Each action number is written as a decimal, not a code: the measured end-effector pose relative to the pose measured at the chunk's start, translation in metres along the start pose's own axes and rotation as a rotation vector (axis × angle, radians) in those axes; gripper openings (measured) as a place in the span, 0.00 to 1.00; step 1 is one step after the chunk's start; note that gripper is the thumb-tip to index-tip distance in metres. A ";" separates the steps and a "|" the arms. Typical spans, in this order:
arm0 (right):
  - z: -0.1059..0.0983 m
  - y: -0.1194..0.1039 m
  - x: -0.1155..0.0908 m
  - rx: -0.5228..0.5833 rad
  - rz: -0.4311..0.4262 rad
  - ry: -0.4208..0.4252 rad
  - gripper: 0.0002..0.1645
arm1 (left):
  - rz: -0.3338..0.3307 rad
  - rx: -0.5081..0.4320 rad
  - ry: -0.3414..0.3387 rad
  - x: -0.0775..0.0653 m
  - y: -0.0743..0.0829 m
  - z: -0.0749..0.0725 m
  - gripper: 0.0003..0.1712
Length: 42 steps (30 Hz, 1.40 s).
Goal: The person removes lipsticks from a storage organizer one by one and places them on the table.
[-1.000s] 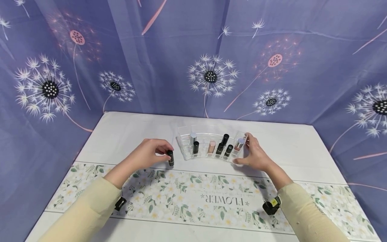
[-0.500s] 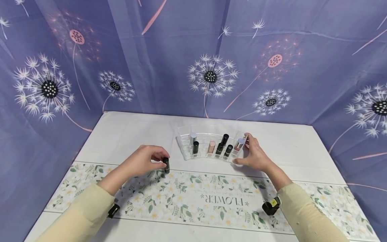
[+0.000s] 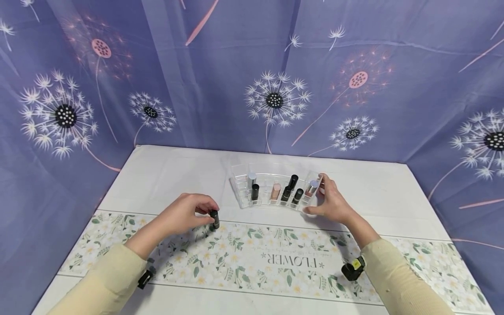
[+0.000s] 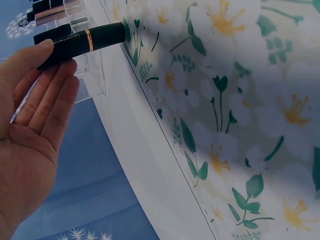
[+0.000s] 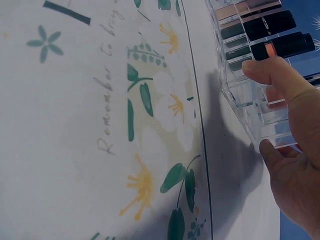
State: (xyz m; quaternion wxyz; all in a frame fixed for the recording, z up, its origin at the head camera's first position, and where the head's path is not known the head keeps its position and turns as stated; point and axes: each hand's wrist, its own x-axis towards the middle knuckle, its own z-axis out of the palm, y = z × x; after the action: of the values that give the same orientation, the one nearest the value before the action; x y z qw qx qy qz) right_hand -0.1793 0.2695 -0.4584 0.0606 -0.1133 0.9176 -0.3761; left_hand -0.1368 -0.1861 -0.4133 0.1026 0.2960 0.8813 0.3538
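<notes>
My left hand (image 3: 185, 215) pinches a black lipstick tube (image 3: 215, 219) between thumb and fingers, near its top. A thin gold band circles the tube (image 4: 90, 40) in the left wrist view, and its lower end is right at the flower print. To the right stands a clear, curved lipstick organizer (image 3: 241, 192) with stepped slots. In it are a pink lipstick (image 3: 275, 191), a silver-capped one (image 3: 251, 178), a lilac-capped one (image 3: 312, 188) and several black ones (image 3: 255, 191). My right hand (image 3: 334, 203) grips the organizer's right end, thumb in front, other fingers partly hidden behind.
A white table cover (image 3: 181, 164) carries a printed floral strip (image 3: 252, 258) with upside-down "FLOWER" lettering. Behind the table hangs a blue dandelion curtain (image 3: 220, 87). Small black devices sit at both wrists, one by the right sleeve (image 3: 393, 271).
My left hand has drawn the black lipstick toward me and slightly left, away from the organizer, onto the edge of the floral strip. The right hand and organizer have stayed put.
</notes>
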 end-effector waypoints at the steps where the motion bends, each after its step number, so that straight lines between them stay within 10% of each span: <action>1: 0.000 0.000 0.000 -0.002 0.000 0.001 0.76 | 0.001 -0.003 -0.001 0.000 0.000 0.000 0.13; 23: 0.000 0.000 0.000 0.001 0.005 0.005 0.75 | 0.004 -0.024 -0.012 0.002 0.000 -0.001 0.17; 42: 0.002 0.004 0.000 -0.007 0.000 0.009 0.74 | 0.053 -0.029 -0.007 0.032 0.024 -0.020 0.20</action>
State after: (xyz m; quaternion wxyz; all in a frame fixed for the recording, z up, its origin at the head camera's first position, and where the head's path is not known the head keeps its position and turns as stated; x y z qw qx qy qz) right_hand -0.1796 0.2705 -0.4625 0.0562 -0.1117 0.9191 -0.3735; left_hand -0.1596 -0.1646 -0.3819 0.1006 0.3191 0.8675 0.3681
